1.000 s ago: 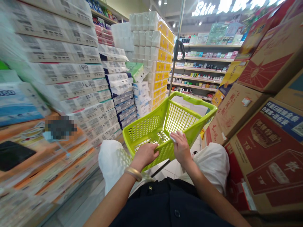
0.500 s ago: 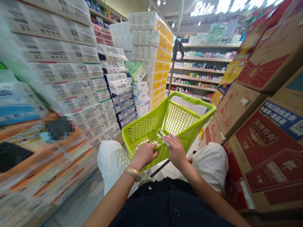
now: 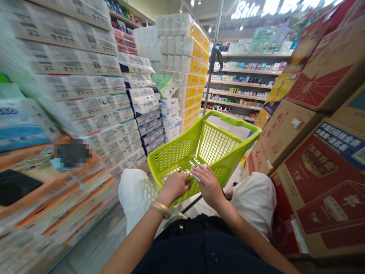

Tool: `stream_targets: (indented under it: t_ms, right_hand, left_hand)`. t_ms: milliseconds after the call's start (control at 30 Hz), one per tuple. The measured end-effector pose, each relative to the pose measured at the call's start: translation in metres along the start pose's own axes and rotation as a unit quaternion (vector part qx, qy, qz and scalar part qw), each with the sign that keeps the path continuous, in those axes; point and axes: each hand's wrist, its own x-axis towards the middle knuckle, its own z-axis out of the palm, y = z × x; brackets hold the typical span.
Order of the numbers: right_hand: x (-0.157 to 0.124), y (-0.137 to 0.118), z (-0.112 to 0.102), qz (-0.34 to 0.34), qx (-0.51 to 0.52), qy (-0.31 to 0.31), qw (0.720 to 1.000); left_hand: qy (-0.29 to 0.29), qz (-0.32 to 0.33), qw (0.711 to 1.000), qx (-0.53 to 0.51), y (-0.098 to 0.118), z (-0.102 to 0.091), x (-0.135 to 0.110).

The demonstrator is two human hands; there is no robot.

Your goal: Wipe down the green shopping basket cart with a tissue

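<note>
Between tall stacks of wrapped white tissue packs [image 3: 94, 95] and brown-and-red cardboard cartons [image 3: 322, 152], we hold the lime-green perforated plastic shopping basket [image 3: 216, 142] before our knees, our left hand [image 3: 174, 186] curled over its near rim and our right hand [image 3: 209, 183] pressing a small white cloth [image 3: 197, 173] there.

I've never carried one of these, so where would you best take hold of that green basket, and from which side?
Probably by the near rim of the green basket, coming from the person's side. The rim is a thick, smooth band above the mesh walls, and it faces the body. The left hand already closes over it there. The right hand presses a white cloth against the same edge.
</note>
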Motion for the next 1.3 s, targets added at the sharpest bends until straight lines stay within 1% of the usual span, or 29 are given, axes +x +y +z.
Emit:
stream_targets:
  t_ms: [33, 133, 167, 233, 333, 367, 400, 533, 567, 633, 700, 767, 800, 933, 967, 1033, 1100, 1167, 1200, 1300]
  right_hand:
    - [0.001, 0.002, -0.001, 0.011, -0.003, 0.012, 1.000]
    - [0.003, 0.010, -0.005, 0.069, -0.025, 0.077, 0.994]
    - [0.002, 0.011, -0.005, 0.078, -0.028, 0.087, 0.993]
    - [0.000, 0.007, -0.003, 0.061, -0.019, 0.071, 0.995]
    - [-0.003, -0.001, 0.001, 0.002, 0.008, 0.007, 1.000]
    - [-0.003, -0.001, 0.001, -0.003, 0.012, 0.001, 1.000]
    - [-0.003, 0.001, 0.001, 0.003, 0.011, 0.008, 1.000]
    - [0.000, 0.014, -0.005, 0.076, -0.018, 0.090, 0.993]
    - [0.000, 0.015, -0.006, 0.082, -0.021, 0.097, 0.992]
    - [-0.002, 0.011, -0.003, 0.060, -0.013, 0.080, 0.995]
    - [-0.004, 0.004, -0.001, 0.017, 0.003, 0.034, 0.999]
    - [-0.004, 0.003, 0.000, -0.002, 0.009, 0.010, 1.000]
    - [-0.003, 0.005, -0.001, 0.004, 0.005, 0.014, 1.000]
    - [0.001, 0.015, -0.006, 0.066, -0.026, 0.080, 0.994]
    - [0.001, 0.015, -0.005, 0.069, -0.027, 0.083, 0.994]
    - [-0.001, 0.008, -0.002, 0.046, -0.015, 0.059, 0.997]
    - [-0.003, 0.002, 0.001, 0.008, 0.001, 0.018, 1.000]
    - [-0.003, 0.001, 0.000, -0.001, 0.006, 0.005, 1.000]
    - [-0.002, 0.004, -0.001, 0.010, 0.002, 0.015, 1.000]
    - [0.000, 0.013, -0.006, 0.070, -0.020, 0.080, 0.994]
  left_hand:
    - [-0.001, 0.001, 1.000, 0.001, 0.000, 0.000, 0.000]
    - [-0.006, 0.002, 1.000, 0.002, 0.000, 0.001, 0.000]
    - [-0.006, 0.001, 1.000, 0.002, 0.000, 0.001, 0.000]
    - [-0.003, 0.001, 1.000, 0.004, -0.001, 0.002, 0.001]
    - [0.002, 0.003, 1.000, 0.003, -0.001, 0.003, 0.001]
    - [0.003, 0.004, 1.000, 0.001, -0.001, 0.003, 0.001]
    - [0.002, 0.004, 1.000, 0.000, -0.001, 0.003, 0.001]
    - [-0.001, 0.003, 1.000, 0.002, 0.000, 0.002, 0.000]
    - [-0.001, 0.002, 1.000, 0.003, 0.000, 0.002, 0.000]
    - [0.000, 0.001, 1.000, 0.004, 0.000, 0.002, 0.000]
    - [0.001, 0.003, 1.000, 0.002, 0.000, 0.001, 0.001]
    - [0.001, 0.004, 1.000, 0.000, 0.000, 0.001, 0.000]
    - [0.000, 0.003, 1.000, -0.001, 0.000, 0.001, 0.000]
    - [-0.002, 0.000, 1.000, 0.000, -0.001, 0.002, 0.001]
    - [0.000, 0.001, 1.000, 0.001, -0.001, 0.002, 0.001]
    - [0.005, 0.004, 1.000, 0.003, -0.001, 0.004, 0.001]
    - [0.008, 0.006, 1.000, 0.004, -0.002, 0.005, 0.001]
    - [0.007, 0.005, 1.000, 0.003, -0.002, 0.005, 0.001]
    - [0.006, 0.004, 1.000, 0.002, -0.002, 0.005, 0.001]
    - [-0.002, 0.002, 1.000, -0.001, -0.002, 0.004, 0.002]
